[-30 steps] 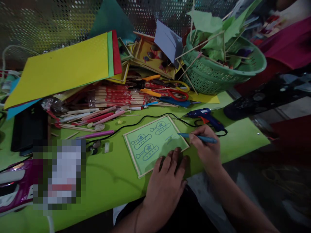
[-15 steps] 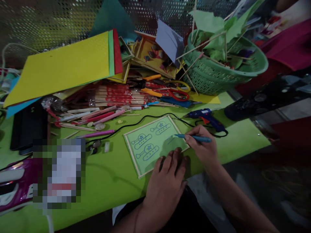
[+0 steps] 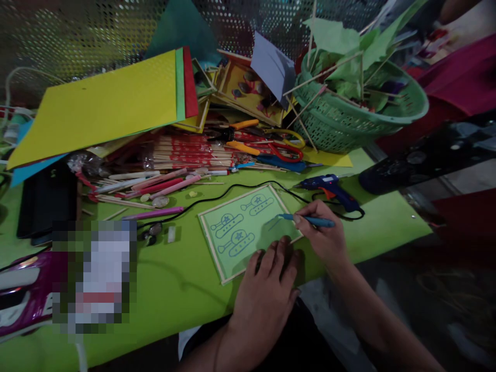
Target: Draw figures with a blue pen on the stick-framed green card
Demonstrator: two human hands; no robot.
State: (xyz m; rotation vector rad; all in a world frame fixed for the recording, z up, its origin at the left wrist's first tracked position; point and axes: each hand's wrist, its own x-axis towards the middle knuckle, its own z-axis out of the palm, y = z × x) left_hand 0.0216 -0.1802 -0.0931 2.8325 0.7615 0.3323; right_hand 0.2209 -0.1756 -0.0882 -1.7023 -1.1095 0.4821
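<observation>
A green sheet of paper [image 3: 248,258] edged with thin wooden sticks lies on the table in front of me. Three tanks with stars are drawn on it in blue, and a short fresh line shows toward its right side. In my right hand [image 3: 323,232] is a blue pen [image 3: 320,221], pinched between thumb and fingers, its tip on the paper near that line. My left hand [image 3: 267,284] rests flat across the sheet's lower right edge, fingers stretched out, covering part of the frame.
A blue glue gun [image 3: 329,188] with a black cord [image 3: 225,192] lies just beyond the sheet. Behind are scissors [image 3: 287,150], bundled sticks [image 3: 182,155], several pens [image 3: 163,186], coloured paper [image 3: 104,98] and a green basket [image 3: 337,124]. A dark phone [image 3: 48,201] lies at left.
The line at the pen's tip looks slightly longer. My right hand and pen have shifted very little, and my left hand stays in place.
</observation>
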